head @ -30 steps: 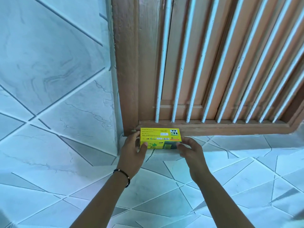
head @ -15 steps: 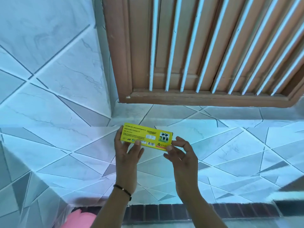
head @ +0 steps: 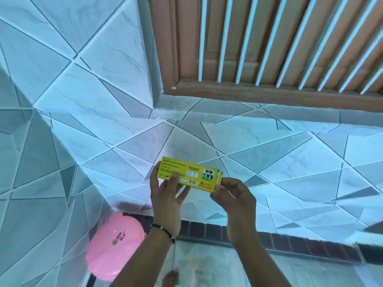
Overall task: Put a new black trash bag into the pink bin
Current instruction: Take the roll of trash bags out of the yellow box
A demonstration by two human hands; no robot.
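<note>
While both hands hold it up in front of the tiled wall, the yellow box [head: 189,173] lies with its long side running left to right, the right end dipping a little lower than the left. Its printed face, with small text, a barcode and a picture, is turned toward the camera. The left hand [head: 166,198] grips the left end, thumb across the front and fingers curled behind. The right hand [head: 232,196] pinches the lower right corner, where an end flap stands slightly open. A dark bracelet [head: 163,229] circles the left wrist.

The pink bin [head: 115,246] sits low at the left, near the corner of the walls, its domed lid on, well below the box. The wall [head: 290,162] is covered in pale tiles cut by slanting lines. Above it is a brown wooden window frame [head: 269,94] with white bars. A band of dark tiles [head: 290,239] runs along the foot of the wall, and a bare foot [head: 171,278] shows on the pale floor.
</note>
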